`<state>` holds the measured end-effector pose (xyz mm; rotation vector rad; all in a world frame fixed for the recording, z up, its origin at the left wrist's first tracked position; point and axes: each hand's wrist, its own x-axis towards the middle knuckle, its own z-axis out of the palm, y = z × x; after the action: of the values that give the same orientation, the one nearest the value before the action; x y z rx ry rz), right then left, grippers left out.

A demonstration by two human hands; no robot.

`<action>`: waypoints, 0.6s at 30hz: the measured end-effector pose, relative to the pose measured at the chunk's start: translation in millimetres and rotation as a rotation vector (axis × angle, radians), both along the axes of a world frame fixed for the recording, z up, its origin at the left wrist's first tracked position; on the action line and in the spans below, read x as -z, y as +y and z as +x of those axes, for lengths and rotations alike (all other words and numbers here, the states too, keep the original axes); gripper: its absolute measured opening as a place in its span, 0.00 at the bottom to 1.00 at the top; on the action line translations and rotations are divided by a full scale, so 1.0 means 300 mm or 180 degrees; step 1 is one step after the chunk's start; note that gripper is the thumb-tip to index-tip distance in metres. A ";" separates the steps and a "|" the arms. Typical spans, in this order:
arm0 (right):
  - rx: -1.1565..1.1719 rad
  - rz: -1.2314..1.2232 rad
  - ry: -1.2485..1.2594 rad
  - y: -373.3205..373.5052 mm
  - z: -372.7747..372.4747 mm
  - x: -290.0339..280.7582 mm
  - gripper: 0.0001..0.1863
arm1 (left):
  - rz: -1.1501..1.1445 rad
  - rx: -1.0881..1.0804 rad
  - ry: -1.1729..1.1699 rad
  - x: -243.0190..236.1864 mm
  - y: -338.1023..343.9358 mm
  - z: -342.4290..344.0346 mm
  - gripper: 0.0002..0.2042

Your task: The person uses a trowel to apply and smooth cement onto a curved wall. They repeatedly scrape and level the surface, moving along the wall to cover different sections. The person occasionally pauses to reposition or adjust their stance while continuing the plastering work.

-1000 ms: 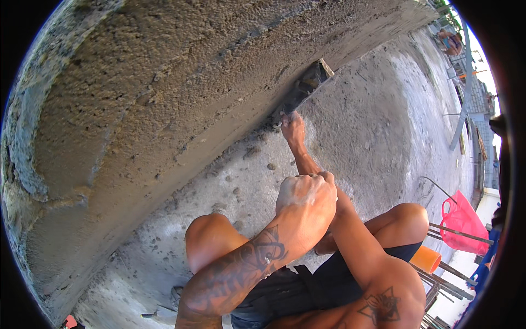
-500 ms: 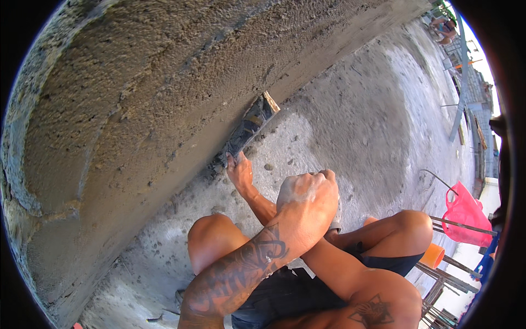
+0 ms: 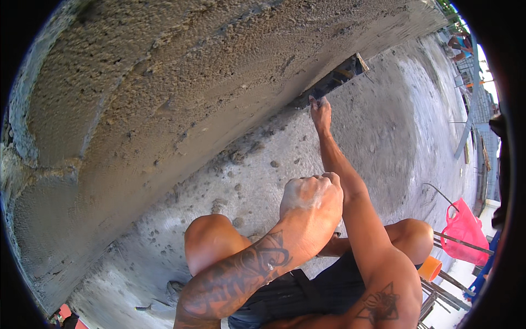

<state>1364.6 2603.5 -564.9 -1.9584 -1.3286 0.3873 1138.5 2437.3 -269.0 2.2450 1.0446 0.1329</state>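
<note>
My right hand (image 3: 321,112) reaches far forward, its fingers closed on the near end of a short, mortar-smeared wooden board (image 3: 334,79). The board is dark along its face with a pale wood end, and it lies along the foot of a wet plastered wall (image 3: 181,93). Nearer to me, my left hand (image 3: 312,194) is a closed fist, back upward and whitened with dried cement. Whatever it may hold is hidden beneath it. The left forearm crosses in front of my body, close to the right arm.
Lumps of mortar (image 3: 237,158) dot the grey concrete floor (image 3: 378,120). By my left knee lies what looks like a trowel (image 3: 159,307). On the right are a pink plastic bag (image 3: 464,233), an orange pipe end (image 3: 430,268) and several poles. Another person (image 3: 460,46) is at the far right.
My right hand has slid the board forward and to the right along the wall's foot, straightening the arm. The left fist has barely moved. The far person has shifted posture.
</note>
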 end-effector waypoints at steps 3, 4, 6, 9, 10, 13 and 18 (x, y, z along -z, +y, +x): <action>-0.0108 0.0003 -0.0030 0.024 0.013 0.022 0.23 | 0.0222 -0.0088 -0.0039 -0.006 -0.007 -0.007 0.27; -0.0161 -0.0059 -0.0041 0.030 0.020 0.029 0.25 | 0.0337 -0.0137 -0.0068 -0.006 -0.008 -0.012 0.27; -0.0191 -0.0235 -0.0114 0.038 0.034 0.040 0.27 | 0.0051 -0.0128 -0.0012 -0.007 -0.011 -0.026 0.23; -0.0384 -0.0333 -0.0149 0.052 0.043 0.051 0.25 | -0.0082 -0.0256 -0.0087 -0.008 -0.018 -0.042 0.18; -0.0556 -0.0174 -0.0061 0.054 0.035 0.055 0.24 | -0.0034 -0.0332 -0.0179 -0.008 -0.020 -0.046 0.16; -0.0345 -0.0833 -0.0322 0.039 -0.008 0.064 0.14 | -0.0183 -0.0306 -0.0262 -0.009 -0.019 -0.048 0.14; -0.0338 -0.0639 -0.0298 -0.072 -0.158 0.073 0.11 | -0.0154 -0.0357 -0.0337 -0.010 0.000 -0.047 0.15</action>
<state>1317.3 2582.0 -586.8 -2.0973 -1.5081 0.5024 1124.5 2437.1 -265.9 2.1126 1.1047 0.2689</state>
